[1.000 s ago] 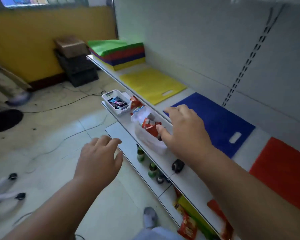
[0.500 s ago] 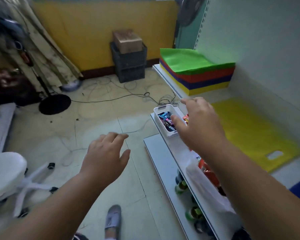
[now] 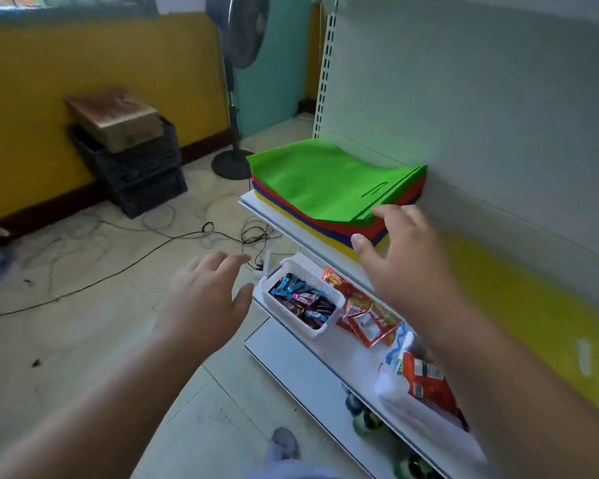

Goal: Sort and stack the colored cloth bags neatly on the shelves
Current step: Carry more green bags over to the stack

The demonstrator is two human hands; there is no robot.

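Note:
A stack of cloth bags (image 3: 329, 188) lies at the left end of the upper shelf (image 3: 256, 207), green on top, then red, blue and yellow layers. One yellow bag (image 3: 533, 305) lies flat on the same shelf to the right. My right hand (image 3: 398, 250) hovers open at the near right corner of the stack, fingers spread, close to the green edge. My left hand (image 3: 208, 292) is open in the air over the floor, left of the shelves, holding nothing.
The lower shelf (image 3: 325, 354) holds a white basket of candy (image 3: 301, 302), red snack packets (image 3: 363, 314) and a white bin of packets (image 3: 426, 385). Bottles stand below. On the floor are cables, a fan stand (image 3: 234, 157) and black crates (image 3: 139, 171) with a cardboard box.
The view swung left along the shelf, away from the blue and red bags. Both hands moved toward the stack, and my right hand now reaches its near corner.

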